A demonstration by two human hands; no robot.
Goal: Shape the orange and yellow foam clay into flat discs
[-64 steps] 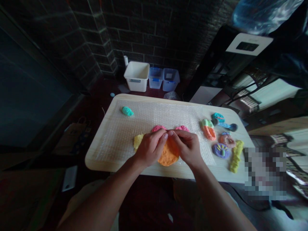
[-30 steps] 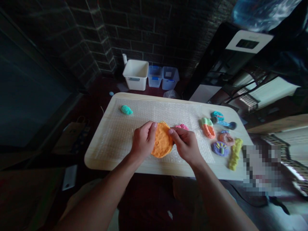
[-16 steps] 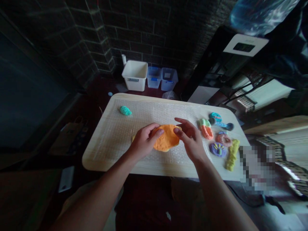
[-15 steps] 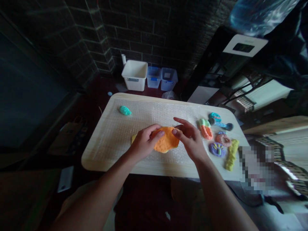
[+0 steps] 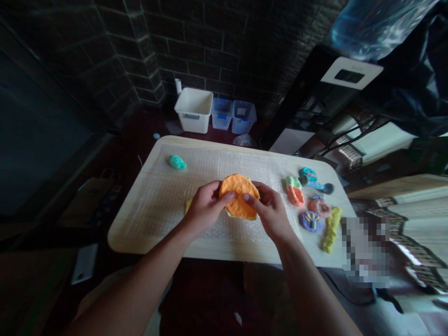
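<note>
Between my two hands is a flattened round piece of orange modelling clay [image 5: 240, 205], with a yellowish layer peeking out along its lower and right edges. My left hand [image 5: 208, 203] grips its left side, thumb pressed on the orange face and fingers behind. My right hand [image 5: 269, 205] holds the right side the same way, its thumb near the middle. Partly hidden by my left hand, a yellow piece [image 5: 189, 204] lies on the bubble wrap [image 5: 154, 205]. A lump of teal clay [image 5: 177, 162] rests on the wrap at the far left.
On the table's [image 5: 273, 254] right side lie several shaped clay pieces, among them a purple disc [image 5: 311, 221], a yellow strip [image 5: 332, 230] and a green-and-orange piece [image 5: 294, 191]. Beyond the far edge stand a white bin [image 5: 194, 116] and two clear bluish bins [image 5: 243, 119].
My right hand's fingers have closed from a spread pose around the clay's right edge. The orange piece now sits tilted up more, with both thumbs on its face. The view has shifted slightly.
</note>
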